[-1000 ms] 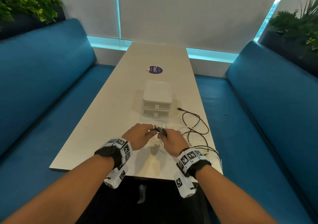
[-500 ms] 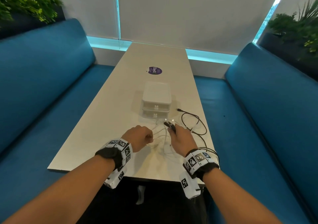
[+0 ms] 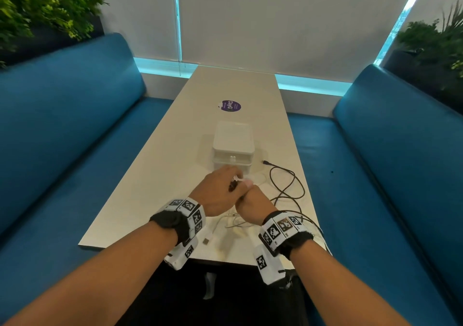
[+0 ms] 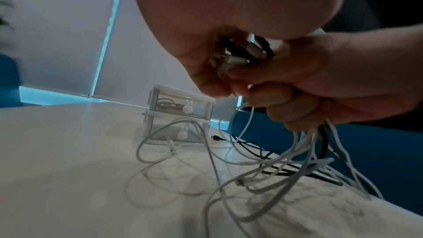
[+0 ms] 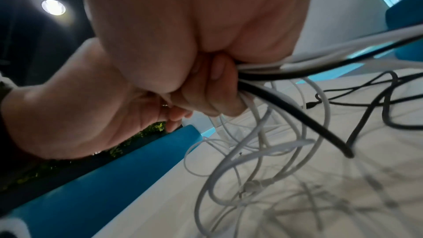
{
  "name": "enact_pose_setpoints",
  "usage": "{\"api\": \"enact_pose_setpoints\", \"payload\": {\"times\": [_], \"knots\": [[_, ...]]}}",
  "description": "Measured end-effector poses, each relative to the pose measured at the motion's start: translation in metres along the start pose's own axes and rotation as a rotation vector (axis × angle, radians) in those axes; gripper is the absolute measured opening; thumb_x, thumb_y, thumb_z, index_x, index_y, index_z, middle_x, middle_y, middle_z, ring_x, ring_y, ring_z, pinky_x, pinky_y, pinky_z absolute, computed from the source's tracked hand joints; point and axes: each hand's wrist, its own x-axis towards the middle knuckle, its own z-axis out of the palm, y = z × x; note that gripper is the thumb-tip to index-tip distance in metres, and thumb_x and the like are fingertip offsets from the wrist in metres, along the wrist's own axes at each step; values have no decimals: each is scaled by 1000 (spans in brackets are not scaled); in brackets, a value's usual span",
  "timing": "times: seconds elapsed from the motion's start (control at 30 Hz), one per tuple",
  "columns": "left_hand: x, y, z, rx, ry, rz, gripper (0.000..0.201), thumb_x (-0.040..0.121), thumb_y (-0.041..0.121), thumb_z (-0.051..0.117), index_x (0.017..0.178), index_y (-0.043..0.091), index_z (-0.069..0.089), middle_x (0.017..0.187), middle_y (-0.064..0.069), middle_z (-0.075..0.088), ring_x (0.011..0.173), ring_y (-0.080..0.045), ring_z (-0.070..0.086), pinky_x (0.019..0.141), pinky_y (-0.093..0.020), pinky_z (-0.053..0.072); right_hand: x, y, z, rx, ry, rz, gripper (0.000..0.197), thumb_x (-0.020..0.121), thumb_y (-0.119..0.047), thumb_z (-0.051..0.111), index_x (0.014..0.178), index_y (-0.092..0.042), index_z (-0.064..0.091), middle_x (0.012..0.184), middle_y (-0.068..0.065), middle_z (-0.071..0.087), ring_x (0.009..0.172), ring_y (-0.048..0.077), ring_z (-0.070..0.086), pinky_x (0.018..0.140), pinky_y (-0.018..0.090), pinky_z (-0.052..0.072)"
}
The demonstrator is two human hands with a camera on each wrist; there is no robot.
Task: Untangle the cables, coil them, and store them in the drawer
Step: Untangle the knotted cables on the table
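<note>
A tangle of white cables [image 3: 233, 221] and a black cable [image 3: 288, 183] lies on the near end of the table [image 3: 150, 175]. My right hand [image 3: 246, 189] grips a bundle of white and black cables [image 5: 263, 77] in its curled fingers [image 5: 213, 88], lifted off the table. Pressed against it, my left hand [image 3: 234, 184] pinches the plug ends [image 4: 231, 59] at the top of that bundle. Loops hang from the bundle to the table. Just beyond the hands stands the small white two-drawer box [image 3: 233, 147], both drawers closed; its upper drawer [image 4: 183, 108] holds dark coiled cable.
Blue benches [image 3: 62, 137] run along both sides of the table. A purple sticker [image 3: 229, 105] lies beyond the drawer box. A loose white USB plug [image 3: 208, 240] rests near the table's front edge. The black cable's free plug [image 3: 266, 162] lies right of the box.
The hands were apart half a second ago; now my left hand has moved right and forward to meet the right hand and pinches the plugs it holds.
</note>
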Motion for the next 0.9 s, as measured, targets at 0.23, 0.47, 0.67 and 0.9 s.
{"api": "enact_pose_setpoints", "payload": {"times": [0.23,0.47,0.67,0.9], "knots": [[-4,-12,1,234,140,53,33,105,39,29,76,25,35,58,8,42,53,-20,43,55,-33,30,0,-9,2,34,-38,-9,24,94,-21,51,70,-22,51,66,-1,58,59,12,52,55,26,39],[5,-17,-10,129,117,-188,43,99,34,40,62,15,47,56,-7,55,53,-25,47,55,-39,41,-1,-3,0,148,-86,-39,23,97,-38,48,93,-16,55,75,-4,58,63,14,52,63,36,45],[8,-18,-15,57,52,-243,43,101,30,37,64,9,47,60,-9,55,54,-21,40,60,-46,46,-2,0,0,-120,-122,-73,25,107,-34,33,97,-14,44,101,9,65,82,27,58,76,42,48],[-3,-15,-14,62,53,-169,40,101,44,42,68,22,52,61,2,61,59,-19,56,57,-32,44,2,0,0,-32,-131,-144,16,105,-17,31,103,-17,47,95,-5,55,81,12,51,76,26,40]]}}
